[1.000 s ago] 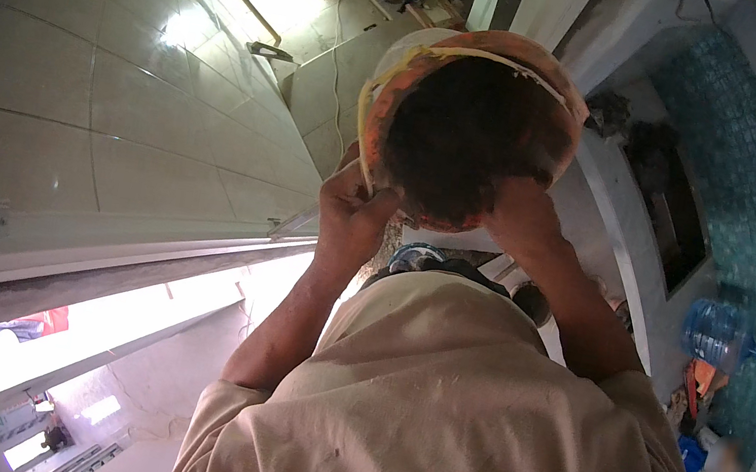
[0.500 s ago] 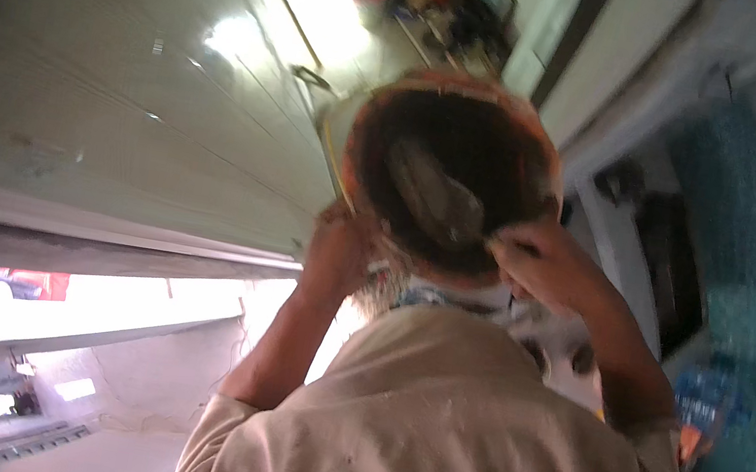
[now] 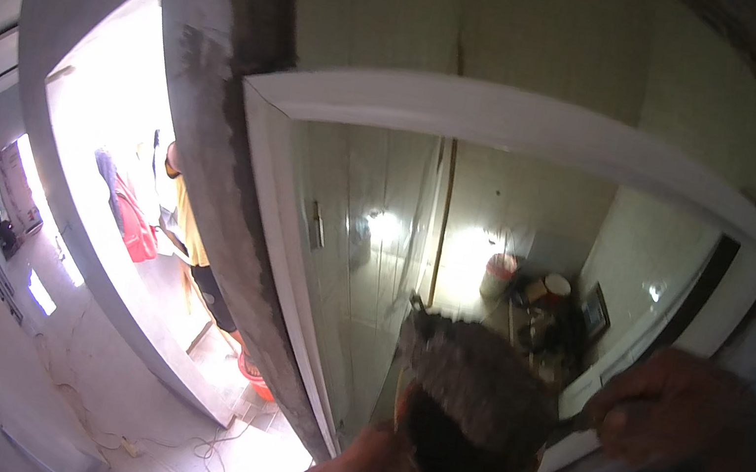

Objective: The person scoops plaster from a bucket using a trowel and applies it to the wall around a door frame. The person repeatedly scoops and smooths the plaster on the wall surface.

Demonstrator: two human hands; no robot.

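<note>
A worn orange bucket (image 3: 453, 461) with a dark inside is at the lower middle, in front of me. My left hand (image 3: 368, 462) grips its left side, partly hidden behind it. My right hand (image 3: 669, 410) is closed on the handle of a trowel, its blade heaped with rough grey mortar (image 3: 479, 378) above the bucket's mouth.
A white door frame (image 3: 519, 112) with raw mortar edges surrounds a tiled room holding a pail (image 3: 498, 276) and clutter. In a bright opening at left stands a person in yellow (image 3: 191, 230) by a red basin (image 3: 254, 380). Cords (image 3: 207, 452) lie on the floor.
My view has swung up to the door frame, so the bucket sits lower in it. The trowel has come up out of the bucket with grey mortar on it, and my right hand has risen.
</note>
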